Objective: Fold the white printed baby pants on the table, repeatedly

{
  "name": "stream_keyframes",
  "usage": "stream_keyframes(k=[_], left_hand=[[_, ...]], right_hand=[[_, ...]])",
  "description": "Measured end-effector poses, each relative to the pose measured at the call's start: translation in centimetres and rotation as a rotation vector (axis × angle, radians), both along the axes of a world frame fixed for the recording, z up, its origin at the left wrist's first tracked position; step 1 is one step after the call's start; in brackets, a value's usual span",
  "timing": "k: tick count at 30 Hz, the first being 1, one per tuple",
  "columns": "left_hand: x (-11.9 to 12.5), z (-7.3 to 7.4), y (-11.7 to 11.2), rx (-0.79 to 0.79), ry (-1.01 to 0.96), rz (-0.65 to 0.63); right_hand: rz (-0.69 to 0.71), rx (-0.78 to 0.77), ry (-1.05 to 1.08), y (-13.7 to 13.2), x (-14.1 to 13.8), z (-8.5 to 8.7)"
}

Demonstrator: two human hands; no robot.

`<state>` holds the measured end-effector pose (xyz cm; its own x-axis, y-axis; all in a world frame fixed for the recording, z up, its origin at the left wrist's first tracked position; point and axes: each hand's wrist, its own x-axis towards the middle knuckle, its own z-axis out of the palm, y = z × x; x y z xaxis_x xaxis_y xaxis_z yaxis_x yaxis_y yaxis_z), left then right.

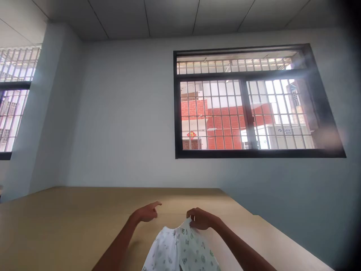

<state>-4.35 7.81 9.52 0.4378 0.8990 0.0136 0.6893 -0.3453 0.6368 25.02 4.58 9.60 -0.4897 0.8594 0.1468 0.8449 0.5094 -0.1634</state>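
Note:
A white garment with a small printed pattern lies at the near edge of the view, its lower part cut off by the frame. My right hand pinches the garment's upper right corner between thumb and fingers, lifting it slightly. My left hand hovers over the table, up and left of the garment and apart from it. Its index finger is stretched out toward the right, and nothing shows in it. The garment's upper edge dips in a curve between its two top corners.
The light wooden table reaches to the wall at the back. Its right edge runs diagonally toward the lower right. A barred window with a dark frame is set in the wall, and a pillar stands at the left.

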Motion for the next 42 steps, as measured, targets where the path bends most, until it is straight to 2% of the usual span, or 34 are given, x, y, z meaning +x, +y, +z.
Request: stream_keyframes(k=[2,4,6,8,11,14,20,23,26,31,34,37,39,40,42], left_hand=[[1.4,-4.3,0.6,0.078,-0.043,0.012],[2.2,-7.5,0.2,0.165,-0.092,-0.05],[2.3,-9.4,-0.6,0.245,-0.092,-0.132],[2.1,-10.0,-1.2,0.282,-0.017,-0.157],[1.7,-9.6,-2.0,0.301,0.112,-0.136],[1.4,-9.0,-2.2,0.27,0.158,-0.141],[1.5,-9.1,-2.4,0.177,0.24,-0.083],[1.4,-9.0,-2.5,0.156,0.282,-0.099],[0.8,-8.8,-2.5,0.145,0.31,-0.091],[0.0,-9.0,-2.2,0.114,0.322,-0.001],[0.1,-8.1,-2.8,0.121,0.324,0.011],[1.8,-6.2,-5.0,0.148,0.322,-0.067],[4.2,-5.6,-7.9,0.137,0.307,-0.19],[5.8,-5.9,-9.7,0.126,0.277,-0.268],[9.4,-7.8,-13.5,0.152,0.214,-0.502]], right_hand=[[-0.045,0.047,0.063,1.2,-0.7,-3.4],[-0.101,0.09,0.125,1.5,-0.6,-5.7],[-0.15,0.122,0.166,1.6,0.3,-7.0],[-0.187,0.142,0.192,1.7,1.3,-7.6],[-0.203,0.175,0.232,1.9,2.0,-7.9],[-0.159,0.203,0.271,2.0,1.2,-8.0],[0.046,0.2,0.238,0.8,-2.0,-7.9],[0.126,0.175,0.195,0.3,-2.5,-7.8],[0.123,0.161,0.161,0.3,-2.2,-7.7],[0.074,0.131,0.111,0.5,-1.5,-7.7],[0.07,0.121,0.088,0.5,-1.6,-7.9],[0.065,0.139,0.071,0.4,-1.8,-8.0],[0.051,0.153,0.054,0.5,-1.8,-8.1],[0.039,0.158,0.045,0.6,-1.8,-8.2],[-0.002,0.164,0.03,0.9,-1.6,-8.3]])
